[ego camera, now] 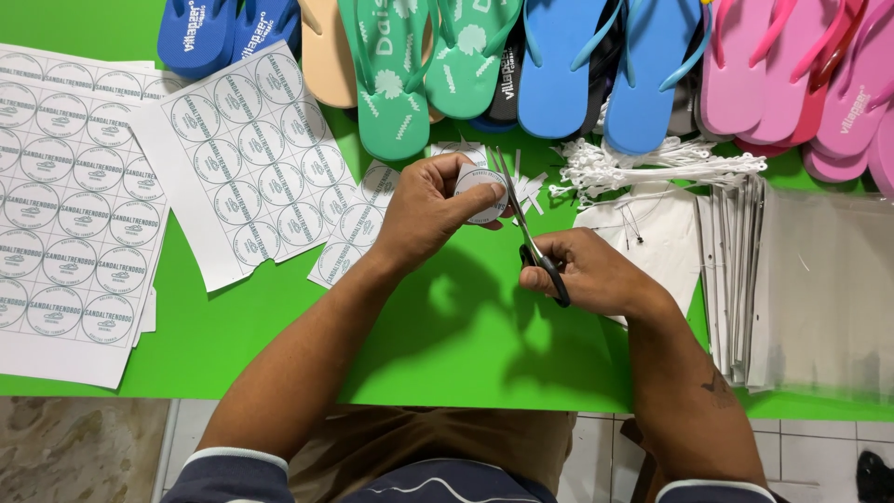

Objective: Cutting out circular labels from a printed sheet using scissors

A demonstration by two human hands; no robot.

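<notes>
My left hand (430, 212) pinches a small round paper label (480, 193) above the green table (447, 345). My right hand (587, 272) grips black-handled scissors (527, 233), whose blades point up and away against the right edge of the label. Small white paper offcuts (533, 189) lie just beyond the blades. A partly cut strip of round labels (349, 228) rests under my left wrist.
Sheets of printed round labels (244, 154) and a further stack of such sheets (70, 205) cover the left. Flip-flops in blue (596, 65), green (396, 74) and pink (801, 74) line the far edge. White string ties (652, 168) and a stack of clear bags (810, 279) sit right.
</notes>
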